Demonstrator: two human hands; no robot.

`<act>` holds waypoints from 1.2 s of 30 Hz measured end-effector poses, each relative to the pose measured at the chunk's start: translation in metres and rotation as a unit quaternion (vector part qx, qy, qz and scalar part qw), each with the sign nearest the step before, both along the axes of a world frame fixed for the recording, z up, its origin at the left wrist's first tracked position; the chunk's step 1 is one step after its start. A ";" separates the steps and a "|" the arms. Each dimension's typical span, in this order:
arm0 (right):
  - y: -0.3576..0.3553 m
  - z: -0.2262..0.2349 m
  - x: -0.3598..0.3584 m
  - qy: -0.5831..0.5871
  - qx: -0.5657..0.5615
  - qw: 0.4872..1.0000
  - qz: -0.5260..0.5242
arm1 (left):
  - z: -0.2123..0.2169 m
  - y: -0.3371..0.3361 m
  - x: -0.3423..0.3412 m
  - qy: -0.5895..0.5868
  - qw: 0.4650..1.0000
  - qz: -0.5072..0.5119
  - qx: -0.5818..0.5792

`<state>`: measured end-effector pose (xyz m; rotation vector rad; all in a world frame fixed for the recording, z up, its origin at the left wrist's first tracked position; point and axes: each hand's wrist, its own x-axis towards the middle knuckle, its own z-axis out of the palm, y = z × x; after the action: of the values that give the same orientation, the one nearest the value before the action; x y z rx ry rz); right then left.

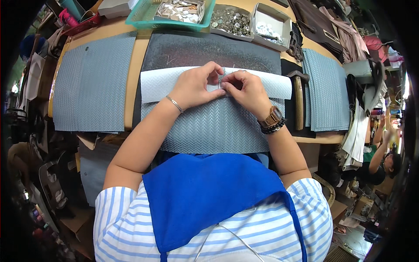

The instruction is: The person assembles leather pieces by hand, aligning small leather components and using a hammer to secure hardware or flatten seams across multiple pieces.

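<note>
Head view, looking down at a work surface (135, 56) w/ a dark mat in the middle. A grey herringbone-textured sheet (214, 126) lies flat in front of the person, its top edge folded back so the pale underside shows as a white band across the mat. Both hands meet at the centre of that fold. Left hand (194, 85) & right hand (246, 89) are pinched, thumbs and forefingers nearly touching, grasping a small metal fitting (221, 82) right at the fold edge; too small to tell exactly what kind.

Judged progress: fitting looks mid-attachment on this one sheet, not yet let go. A matching sheet (94, 83) lies to the left, a stack of same-textured sheets (325, 91) to the right; can't tell which are finished. A hammer (298, 98) rests just right of the mat, untouched.

Far edge: green tray (144, 19) and grey boxes (273, 22) holding small metal parts, so plenty of hardware remains. Another person (377, 159) sits at far right, apart.
</note>
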<state>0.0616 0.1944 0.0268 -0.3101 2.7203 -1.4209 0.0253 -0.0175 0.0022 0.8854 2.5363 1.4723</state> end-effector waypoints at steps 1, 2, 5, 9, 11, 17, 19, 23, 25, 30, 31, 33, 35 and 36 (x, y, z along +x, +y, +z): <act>0.001 0.000 0.000 0.032 0.020 0.999 0.004 | -0.001 0.001 0.000 0.000 1.000 -0.002 0.000; 0.003 0.000 0.001 0.032 0.020 0.999 0.002 | -0.002 0.001 0.000 -0.002 1.000 0.001 0.007; 0.018 0.007 0.006 0.048 0.041 0.998 0.020 | -0.005 0.002 -0.002 0.022 1.000 -0.002 0.011; 0.087 0.020 0.022 0.154 0.059 0.965 -0.206 | -0.009 0.000 0.003 0.076 0.997 0.010 -0.012; 0.145 0.000 0.038 0.141 0.186 0.933 -0.275 | -0.006 0.003 0.006 0.103 0.994 0.013 -0.019; 0.208 -0.031 0.095 -0.003 0.330 0.888 -0.321 | -0.006 -0.001 0.007 0.172 0.984 0.018 -0.036; 0.211 -0.033 0.100 0.038 0.319 0.892 -0.318 | -0.006 -0.001 0.006 0.122 0.992 0.020 -0.026; 0.129 0.003 0.108 0.003 -0.128 0.930 -0.343 | -0.004 -0.002 0.008 0.122 0.991 0.025 -0.048; 0.105 0.009 0.116 -0.005 -0.145 0.963 -0.228 | -0.003 -0.004 0.009 0.114 0.992 0.030 -0.039; 0.059 0.013 0.119 0.039 -0.029 0.996 -0.079 | -0.005 -0.004 0.006 0.092 0.995 0.025 -0.018; 0.057 0.010 0.120 0.028 -0.036 0.995 -0.084 | -0.004 -0.003 0.005 0.082 0.996 0.021 -0.021; 0.051 0.010 0.116 0.022 0.019 0.998 -0.059 | -0.005 -0.003 0.005 0.073 0.997 0.019 -0.023; 0.047 0.016 0.111 0.029 0.080 0.996 -0.030 | -0.006 -0.005 0.004 0.067 0.997 0.017 -0.024; 0.047 0.019 0.109 0.040 0.064 0.997 -0.030 | -0.007 -0.006 0.004 0.076 0.997 0.016 -0.020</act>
<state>0.1702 0.2410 0.0456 -0.2860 2.8914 -1.2670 0.0295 -0.0232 -0.0050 0.9916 2.6887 1.4075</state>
